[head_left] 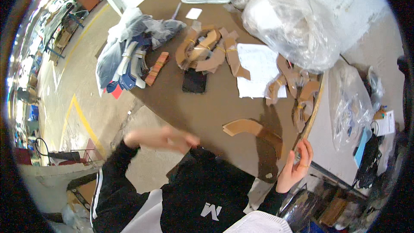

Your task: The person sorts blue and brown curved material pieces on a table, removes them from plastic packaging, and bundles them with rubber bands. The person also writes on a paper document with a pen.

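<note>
My left hand is smeared by motion at the near left edge of the brown table, in front of my black top; whether it holds anything cannot be made out. At the table's near right edge my right hand is open, thumb and fingers loosely bent and apart, with a thin yellowish band on one finger. Nearest to it lies a curved stack of brown cardboard pieces, flat on the table and not touched. A small pale scrap lies beside the right wrist.
Farther back are banded curved cardboard bundles, white paper sheets, a black flat object and a reddish banded strip bundle. Folded fabric pieces overhang the left edge. A big clear plastic bag fills the back right.
</note>
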{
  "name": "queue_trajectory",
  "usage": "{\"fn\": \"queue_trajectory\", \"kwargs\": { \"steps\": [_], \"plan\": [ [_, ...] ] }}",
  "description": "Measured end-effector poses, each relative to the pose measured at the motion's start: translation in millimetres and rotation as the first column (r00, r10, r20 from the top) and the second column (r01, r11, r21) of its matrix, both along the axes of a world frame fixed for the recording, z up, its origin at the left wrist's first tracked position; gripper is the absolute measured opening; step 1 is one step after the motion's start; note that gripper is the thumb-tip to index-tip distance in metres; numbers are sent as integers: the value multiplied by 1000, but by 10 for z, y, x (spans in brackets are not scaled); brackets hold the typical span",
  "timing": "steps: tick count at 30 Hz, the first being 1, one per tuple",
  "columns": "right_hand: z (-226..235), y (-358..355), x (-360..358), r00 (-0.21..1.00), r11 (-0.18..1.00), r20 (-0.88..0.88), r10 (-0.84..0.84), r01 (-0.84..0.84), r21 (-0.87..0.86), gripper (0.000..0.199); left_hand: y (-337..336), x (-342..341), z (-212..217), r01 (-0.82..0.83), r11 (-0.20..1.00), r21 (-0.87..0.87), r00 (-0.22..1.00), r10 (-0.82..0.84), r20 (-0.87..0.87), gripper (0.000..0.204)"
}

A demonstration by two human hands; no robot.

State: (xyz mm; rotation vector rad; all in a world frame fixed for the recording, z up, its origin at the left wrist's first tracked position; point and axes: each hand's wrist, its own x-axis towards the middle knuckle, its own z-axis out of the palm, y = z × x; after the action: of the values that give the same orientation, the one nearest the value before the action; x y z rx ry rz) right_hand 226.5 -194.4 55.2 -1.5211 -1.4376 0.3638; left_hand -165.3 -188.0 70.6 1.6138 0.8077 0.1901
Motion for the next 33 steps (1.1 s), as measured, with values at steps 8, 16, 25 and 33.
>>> {"fn": "queue_trajectory", "kwargs": {
  "steps": [8, 16, 25, 33],
  "plan": [
    [-17, -99, -33, 999, 999, 18, -38, 37, 24, 28, 3046, -1258, -175, -560, 213, 800, 532, 833, 151, 26],
    [-531, -324, 649, 942, 998, 334, 48, -31, -54, 31, 3682, -1250, -802, -325, 118, 938, 166, 984, -66, 18],
    [-50, 38, -179, 988, 984, 54, 142, -136, -113, 26, 2528, -1101, -2, -929, 194, 314, 349, 743, 572, 18],
    [157, 734, -995, 951, 947, -98, 292, -302, -110, 64, 1177, 729, 199, -492, 775, -397, 667, 628, 401, 18]
  ]
}}
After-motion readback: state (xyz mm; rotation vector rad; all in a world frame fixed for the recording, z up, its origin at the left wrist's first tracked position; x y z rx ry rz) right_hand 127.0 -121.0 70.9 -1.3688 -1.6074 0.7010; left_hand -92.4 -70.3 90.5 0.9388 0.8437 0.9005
